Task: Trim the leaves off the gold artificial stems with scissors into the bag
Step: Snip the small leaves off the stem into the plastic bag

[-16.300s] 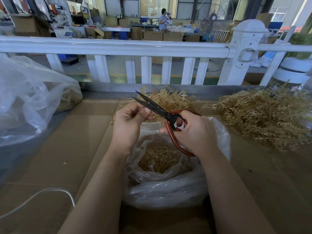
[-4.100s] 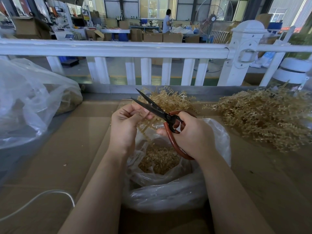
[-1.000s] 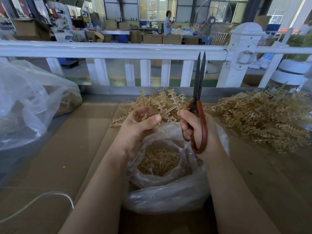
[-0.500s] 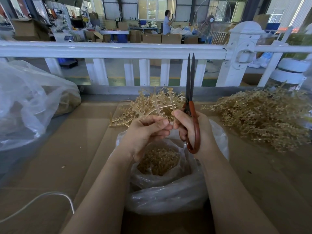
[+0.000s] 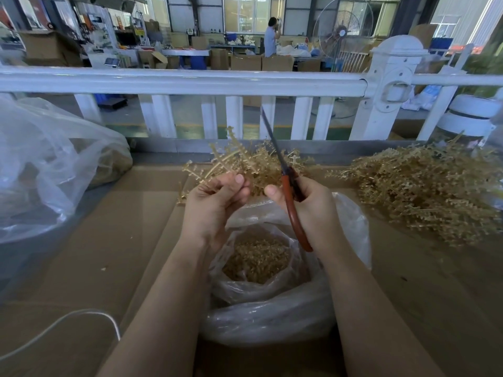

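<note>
- Left hand: fingers curled, thumb + fingertips pinching a gold stem at its base; stem fans up & away w/ side branches sticking out.
- Right hand: wrapped round the red handle of the scissors; thumb tip points toward the left hand, just beside it, small gap btwn.
- Scissors: blades together, pointing up and tilted slightly left, tip in front of the white railing. Red handle loop curves down along the palm toward the wrist.
- Both hands are above the bag – clear plastic, mouth open, sitting on the worktop btwn the forearms.
- Inside bag: heap of gold leaf bits, seen through the opening.
- More gold stems behind the hands in a small pile, near the back edge of the worktop.
- Big pile of gold stems on the right, well apart from the bag.
- Far left: large clear plastic bag, crumpled, some gold-brown stuff inside at its right end.
- White cable curves across the near-left worktop.
- Worktop covered w/ brown cardboard sheets.
- Behind railing: workshop floor, cardboard boxes, standing fan, a person at a far bench – too far for detail.
</note>
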